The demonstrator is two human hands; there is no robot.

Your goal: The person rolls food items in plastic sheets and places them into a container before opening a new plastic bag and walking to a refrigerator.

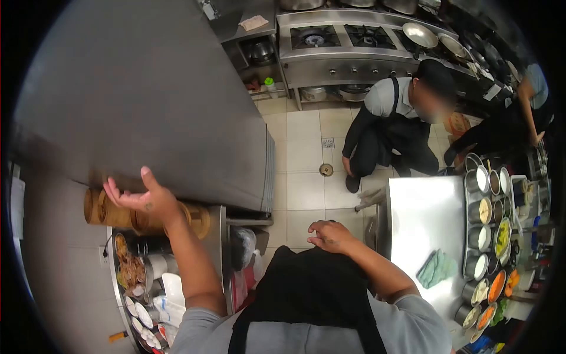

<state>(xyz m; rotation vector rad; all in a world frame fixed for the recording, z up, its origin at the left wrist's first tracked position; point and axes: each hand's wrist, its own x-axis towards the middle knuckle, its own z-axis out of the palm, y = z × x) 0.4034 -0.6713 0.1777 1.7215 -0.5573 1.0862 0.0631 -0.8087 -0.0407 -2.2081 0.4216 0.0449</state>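
Observation:
My left hand (141, 197) is raised on the left, palm up with its fingers spread, and nothing lies in it. Just beyond and below it stand round bamboo steamers (197, 220), partly hidden by my hand and forearm. The tall grey metal cabinet (177, 106) rises close in front of that hand. In front of my black apron (312, 283) hovers my right hand (331, 235), its fingers loosely bent and apart, with no object visible in it.
A person in a dark cap (395, 130) crouches on the tiled floor (303, 194); another person (527, 106) is at far right. The steel counter (421, 206) holds a green cloth (437, 268) beside several ingredient tins (484, 210). A gas stove (342, 50) stands ahead.

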